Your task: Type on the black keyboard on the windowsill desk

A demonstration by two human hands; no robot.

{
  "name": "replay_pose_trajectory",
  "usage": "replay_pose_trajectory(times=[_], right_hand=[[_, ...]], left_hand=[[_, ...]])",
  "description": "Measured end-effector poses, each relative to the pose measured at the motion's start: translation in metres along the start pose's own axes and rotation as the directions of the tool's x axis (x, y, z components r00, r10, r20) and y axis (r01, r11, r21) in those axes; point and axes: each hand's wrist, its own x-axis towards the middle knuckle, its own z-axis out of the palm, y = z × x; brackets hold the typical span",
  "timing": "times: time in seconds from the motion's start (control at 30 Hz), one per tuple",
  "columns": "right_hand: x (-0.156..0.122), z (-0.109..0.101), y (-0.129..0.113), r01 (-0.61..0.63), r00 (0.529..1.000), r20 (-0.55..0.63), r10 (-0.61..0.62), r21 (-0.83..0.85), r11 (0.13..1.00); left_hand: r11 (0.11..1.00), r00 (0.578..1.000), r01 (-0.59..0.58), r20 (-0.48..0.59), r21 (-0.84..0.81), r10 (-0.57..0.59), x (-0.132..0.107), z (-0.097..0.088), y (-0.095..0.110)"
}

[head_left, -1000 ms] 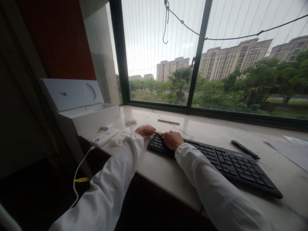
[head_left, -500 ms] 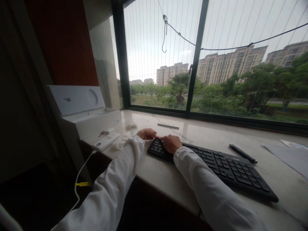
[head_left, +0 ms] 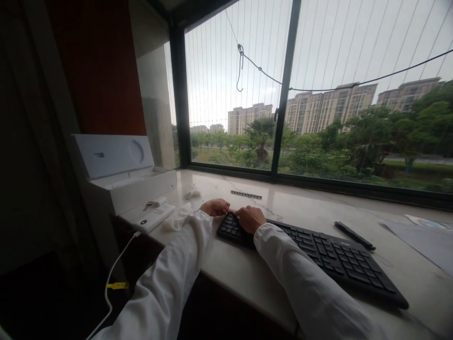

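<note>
A black keyboard [head_left: 322,252] lies at a slant on the marble-patterned sill. Over its far left corner, my left hand [head_left: 215,207] is closed, with its fingertips bent in toward those of my right hand [head_left: 250,219]. The right one, also closed, rests over the left block of keys and hides some of them. Their fingertips meet just above the keyboard's edge. Whatever small thing is pinched between them cannot be made out. Beyond the hands sits a thin dark strip with pale dots [head_left: 246,194].
On the left stand an open white box [head_left: 141,189], a white power bank [head_left: 155,218] with a cable plugged in, and crumpled white tissue [head_left: 179,217]. A black pen-like object [head_left: 354,235] and papers [head_left: 421,241] lie to the right. The window [head_left: 230,94] bounds the sill behind.
The view has tilted up slightly, so everything sits lower in the picture. Both hands stay together at the keyboard's far left corner, with only slight finger movement.
</note>
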Motion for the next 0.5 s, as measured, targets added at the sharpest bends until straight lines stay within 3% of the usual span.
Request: replay_pose_trajectory(times=[0.13,0.37,0.5], right_hand=[[0.004,-0.003,-0.003,-0.002,0.999,0.036,0.002,-0.001,1.0],[0.008,-0.003,-0.005,-0.058,0.997,0.051,0.057,0.037,0.998],[-0.003,-0.009,-0.006,-0.054,0.998,0.024,0.054,0.002,0.999]], left_hand=[[0.998,0.997,0.034,0.065,-0.051,-0.031,0.001,0.003,0.001],[0.994,0.996,0.028,0.086,-0.102,-0.019,-0.005,0.006,-0.001],[0.993,1.0,-0.017,0.006,-0.115,0.018,-0.008,0.005,0.001]])
